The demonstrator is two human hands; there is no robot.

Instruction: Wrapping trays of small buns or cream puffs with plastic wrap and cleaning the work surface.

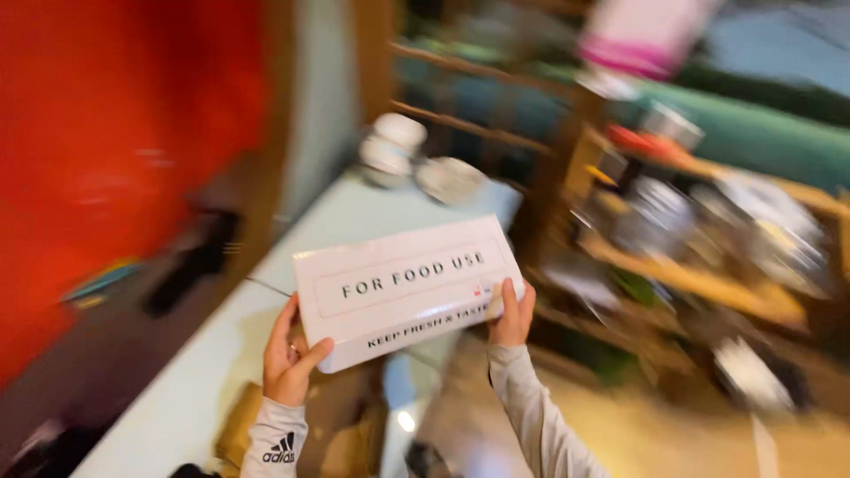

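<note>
A flat white rectangular box (403,288) with black lettering and a thin red outline is held up in front of me, tilted slightly up to the right. My left hand (290,358) grips its lower left corner, thumb on the front edge. My right hand (511,314) grips its lower right corner, fingers over the face. Both arms wear pale grey sleeves. The rest of the view is motion-blurred.
A pale blue-white counter (204,372) runs below the box, with blurred round white dishes (416,159) at its far end. A red wall (115,150) stands left. Wooden shelves (699,221) with blurred kitchenware stand right. Brown items (341,425) lie below my hands.
</note>
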